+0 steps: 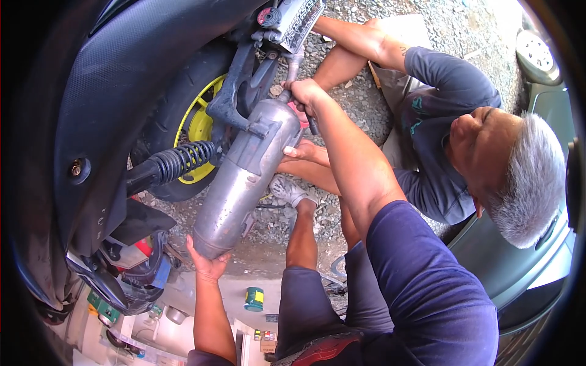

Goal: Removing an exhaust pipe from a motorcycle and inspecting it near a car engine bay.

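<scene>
The left hand's (207, 263) spread grip cupped the muffler's (244, 180) lower end, left of frame centre, presumably bearing weight; the right hand (307, 96) curled by the pipe neck (284, 96), its exact hold indeterminable.

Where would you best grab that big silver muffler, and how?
Probably at both ends: cup the muffler at its rounded near end, coming from below, because the body is a broad, tilted cylinder; wrap the slim pipe at its far end from the right, away from the wheel.
</scene>
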A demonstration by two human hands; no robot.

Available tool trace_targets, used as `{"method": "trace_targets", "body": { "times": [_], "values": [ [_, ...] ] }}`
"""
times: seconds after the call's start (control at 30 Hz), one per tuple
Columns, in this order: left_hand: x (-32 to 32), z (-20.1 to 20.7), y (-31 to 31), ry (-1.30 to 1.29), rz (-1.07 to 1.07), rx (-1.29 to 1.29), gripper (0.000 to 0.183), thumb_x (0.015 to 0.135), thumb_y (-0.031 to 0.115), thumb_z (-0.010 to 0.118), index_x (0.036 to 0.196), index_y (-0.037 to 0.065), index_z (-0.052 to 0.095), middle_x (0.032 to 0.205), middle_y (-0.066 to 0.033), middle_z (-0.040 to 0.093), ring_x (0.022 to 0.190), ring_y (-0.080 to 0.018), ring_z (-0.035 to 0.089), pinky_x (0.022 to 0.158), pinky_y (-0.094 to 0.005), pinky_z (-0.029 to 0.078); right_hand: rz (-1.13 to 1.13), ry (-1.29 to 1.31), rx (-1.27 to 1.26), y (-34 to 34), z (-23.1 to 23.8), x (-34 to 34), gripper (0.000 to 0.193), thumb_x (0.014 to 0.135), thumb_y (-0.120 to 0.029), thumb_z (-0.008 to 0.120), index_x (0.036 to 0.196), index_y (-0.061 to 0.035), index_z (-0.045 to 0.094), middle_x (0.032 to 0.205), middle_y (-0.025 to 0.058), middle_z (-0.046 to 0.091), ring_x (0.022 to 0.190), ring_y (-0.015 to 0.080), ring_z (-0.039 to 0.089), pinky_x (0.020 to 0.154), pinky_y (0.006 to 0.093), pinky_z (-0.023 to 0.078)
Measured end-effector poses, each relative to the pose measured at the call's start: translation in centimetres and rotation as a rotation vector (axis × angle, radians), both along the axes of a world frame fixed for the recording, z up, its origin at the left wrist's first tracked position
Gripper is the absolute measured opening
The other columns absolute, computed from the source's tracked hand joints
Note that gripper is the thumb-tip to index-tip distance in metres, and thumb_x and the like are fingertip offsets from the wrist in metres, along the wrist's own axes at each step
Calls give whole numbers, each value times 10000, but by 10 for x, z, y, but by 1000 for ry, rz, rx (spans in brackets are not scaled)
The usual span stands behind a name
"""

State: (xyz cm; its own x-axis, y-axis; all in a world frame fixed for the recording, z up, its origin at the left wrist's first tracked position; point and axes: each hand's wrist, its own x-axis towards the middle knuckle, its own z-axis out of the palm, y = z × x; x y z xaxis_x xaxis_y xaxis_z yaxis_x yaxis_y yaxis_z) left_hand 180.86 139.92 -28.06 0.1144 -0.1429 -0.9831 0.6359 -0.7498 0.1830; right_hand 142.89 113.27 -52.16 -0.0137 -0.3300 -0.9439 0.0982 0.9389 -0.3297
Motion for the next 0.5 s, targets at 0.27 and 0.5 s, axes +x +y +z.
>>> {"method": "trace_targets", "body": {
  "times": [0.27, 0.5],
  "values": [
    [-4, 3, -3, 14, 14, -9, 839, 848, 884, 481, 1371, 232, 554, 1260, -47, 655, 926, -211, 618, 501, -284, 371, -18, -6, -9, -1, 5, 0, 335, 950, -279, 747, 781, 5, 690, 644, 79, 597, 438, 168, 463, 404, 358, 343],
    [-1, 4, -3, 6, 19, 4, 841, 853, 885, 467, 1363, 222, 556, 1232, -56, 664, 872, -209, 618, 486, -294, 365, 16, 3, -9, -1, 15, 5, 388, 971, -348, 723, 755, -50, 597, 629, 23, 452, 457, 129, 349, 426, 337, 267]
  ]
}}
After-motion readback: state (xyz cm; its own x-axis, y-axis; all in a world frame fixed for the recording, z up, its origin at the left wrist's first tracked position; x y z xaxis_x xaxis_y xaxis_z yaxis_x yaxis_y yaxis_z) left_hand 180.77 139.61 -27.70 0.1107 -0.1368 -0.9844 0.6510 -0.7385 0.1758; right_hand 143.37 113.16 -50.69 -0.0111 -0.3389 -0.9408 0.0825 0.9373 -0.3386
